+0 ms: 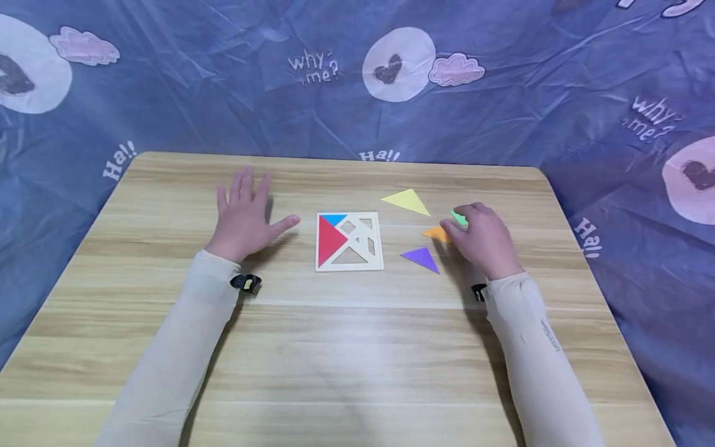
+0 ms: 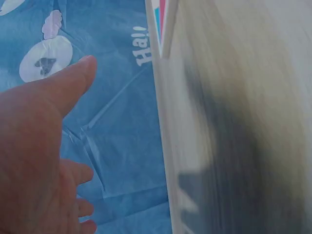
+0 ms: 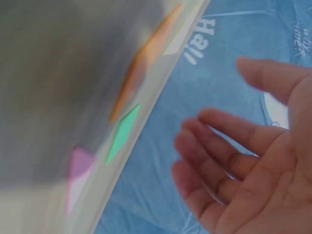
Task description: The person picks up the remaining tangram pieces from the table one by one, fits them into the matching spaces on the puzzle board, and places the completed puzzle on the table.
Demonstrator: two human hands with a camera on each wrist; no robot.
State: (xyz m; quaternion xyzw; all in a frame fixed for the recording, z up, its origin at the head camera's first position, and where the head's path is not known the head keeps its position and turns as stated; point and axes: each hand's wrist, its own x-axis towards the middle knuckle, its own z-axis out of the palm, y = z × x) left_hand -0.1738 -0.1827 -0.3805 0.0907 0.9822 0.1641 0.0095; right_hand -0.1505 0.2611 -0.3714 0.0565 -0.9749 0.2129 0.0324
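A square tangram tray (image 1: 381,264) lies mid-table, with a red triangle (image 1: 329,241) and a blue triangle (image 1: 334,219) set in it; its other recesses are bare. My left hand (image 1: 241,220) is left of the tray, fingers spread and thumb pointing at it. To the right, my right hand (image 1: 485,242) hovers over an orange piece (image 1: 436,234) and a green piece (image 1: 459,218), partly covering both. Its fingers are loosely bent and hold nothing in the right wrist view. A pink piece (image 3: 80,163) shows there too, hidden by this hand in the head view.
A yellow triangle (image 1: 409,201) lies behind the orange piece, and a purple triangle (image 1: 422,258) nearer the front. All rest on a wood-grain table (image 1: 346,360). A blue printed cloth (image 1: 240,93) hangs behind and beside it.
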